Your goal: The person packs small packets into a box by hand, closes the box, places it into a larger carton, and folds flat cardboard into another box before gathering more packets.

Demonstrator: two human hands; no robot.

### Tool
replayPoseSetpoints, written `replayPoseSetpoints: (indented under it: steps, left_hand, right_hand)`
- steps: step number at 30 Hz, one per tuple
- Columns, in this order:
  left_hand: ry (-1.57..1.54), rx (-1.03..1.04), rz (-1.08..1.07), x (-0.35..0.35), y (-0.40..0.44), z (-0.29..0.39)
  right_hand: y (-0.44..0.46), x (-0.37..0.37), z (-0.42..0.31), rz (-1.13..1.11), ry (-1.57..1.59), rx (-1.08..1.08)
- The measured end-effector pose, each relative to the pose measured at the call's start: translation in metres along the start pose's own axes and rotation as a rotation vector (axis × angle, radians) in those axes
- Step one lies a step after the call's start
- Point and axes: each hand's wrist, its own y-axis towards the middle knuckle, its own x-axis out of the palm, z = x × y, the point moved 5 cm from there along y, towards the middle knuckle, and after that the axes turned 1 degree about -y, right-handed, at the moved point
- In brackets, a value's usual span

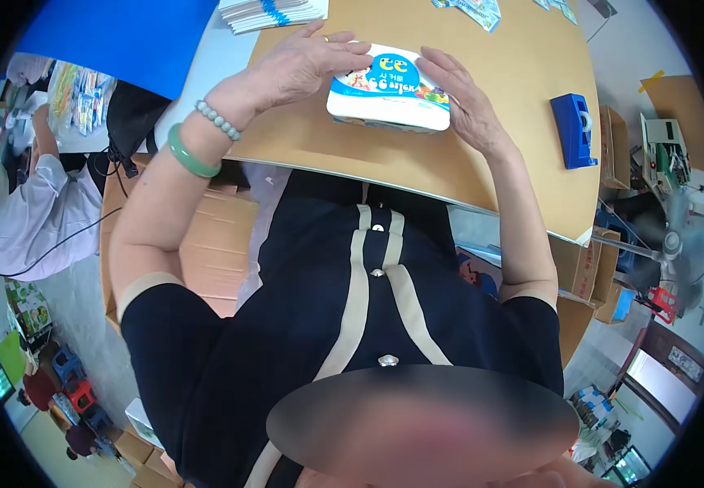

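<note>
A white printed carton box [388, 110] with a blue label, yellow lettering and fruit pictures sits at the near side of the tan tabletop [311, 146]. My left hand [307, 65] reaches over its left end, fingertips on the top; a ring, a bead bracelet and a green bangle are on this arm. Against the right end is my right hand [466, 102], its fingers along the edge and upper corner. The box is held between both hands. My left thumb and the box's far side are hidden.
Beside the right edge stands a blue tape dispenser [573, 130]. A stack of white folded sheets [270, 12] and some printed packets [478, 10] lie at the far side. A blue panel [116, 41] is at upper left. Another person in a white garment [43, 215] is at left.
</note>
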Motion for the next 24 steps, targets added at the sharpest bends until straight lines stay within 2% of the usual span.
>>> replayPoseSetpoints:
  steps: [2, 5, 6, 9, 14, 17, 18, 20, 22, 24]
  left_hand:
    - [0.048, 0.018, -0.075, -0.011, -0.004, 0.016]
    - [0.128, -0.036, -0.188, -0.021, -0.003, 0.045]
    - [0.121, -0.035, -0.188, -0.019, -0.003, 0.054]
    - [0.08, -0.153, -0.081, -0.023, 0.001, 0.066]
    - [0.113, -0.18, -0.063, -0.005, -0.001, 0.069]
    - [-0.002, -0.08, 0.149, -0.003, 0.003, 0.062]
    - [-0.006, -0.083, 0.146, 0.004, 0.004, 0.057]
    - [0.14, 0.012, 0.328, 0.013, 0.006, 0.049]
    - [0.218, 0.061, 0.423, 0.002, 0.012, 0.058]
    - [0.125, -0.089, 0.2, -0.003, 0.019, 0.06]
  right_hand:
    - [-0.008, 0.0, -0.009, -0.024, 0.007, -0.031]
    - [-0.024, -0.003, -0.022, -0.084, -0.277, -0.043]
    - [-0.025, -0.005, -0.022, -0.088, -0.278, -0.038]
    - [-0.021, -0.004, -0.027, -0.08, -0.538, -0.144]
    - [-0.022, 0.006, -0.017, 0.007, -0.297, -0.13]
    - [-0.018, 0.007, -0.019, 0.051, -0.399, -0.168]
    - [-0.015, 0.011, -0.016, 0.047, -0.395, -0.165]
    - [-0.005, 0.015, -0.008, 0.1, -0.352, -0.169]
    - [0.0, 0.014, -0.003, 0.129, -0.334, -0.175]
    - [0.001, 0.014, -0.004, 0.13, -0.389, -0.248]
